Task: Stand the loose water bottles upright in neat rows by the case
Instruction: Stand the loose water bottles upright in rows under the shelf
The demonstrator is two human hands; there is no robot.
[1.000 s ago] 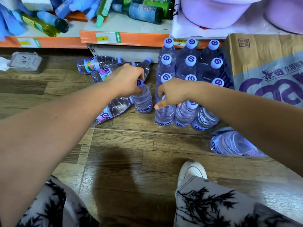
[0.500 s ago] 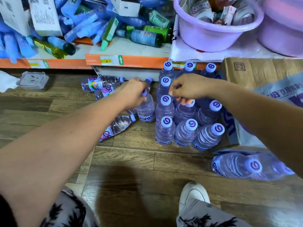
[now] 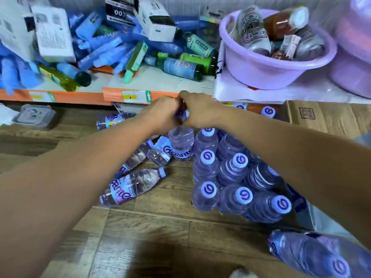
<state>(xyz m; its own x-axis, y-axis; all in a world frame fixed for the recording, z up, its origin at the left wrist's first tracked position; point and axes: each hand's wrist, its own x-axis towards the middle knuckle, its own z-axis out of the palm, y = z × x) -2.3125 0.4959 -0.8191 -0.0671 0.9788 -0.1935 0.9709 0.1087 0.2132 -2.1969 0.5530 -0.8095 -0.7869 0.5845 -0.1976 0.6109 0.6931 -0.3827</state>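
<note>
My left hand (image 3: 160, 114) and my right hand (image 3: 199, 111) meet over the neck of one upright water bottle (image 3: 181, 144), fingers closed around its purple cap. This bottle stands just left of the rows of upright bottles (image 3: 232, 171), which sit beside the cardboard case (image 3: 329, 117). Loose bottles lie on the floor: one at the front left (image 3: 130, 187), two under my left forearm (image 3: 160, 152), one further back (image 3: 109, 122). Another lies at the lower right (image 3: 309, 253).
A low orange-edged shelf (image 3: 84, 97) behind carries scattered bottles and boxes. A purple basin (image 3: 267, 65) full of packets sits at the back right. A grey plastic tray (image 3: 34, 116) lies on the wood floor (image 3: 160, 227) at far left. My shoe (image 3: 242, 273) shows at the bottom edge.
My right hand left the tops of the standing rows and moved left to join my left hand at the bottle's cap. The view tilted upward, showing more of the shelf.
</note>
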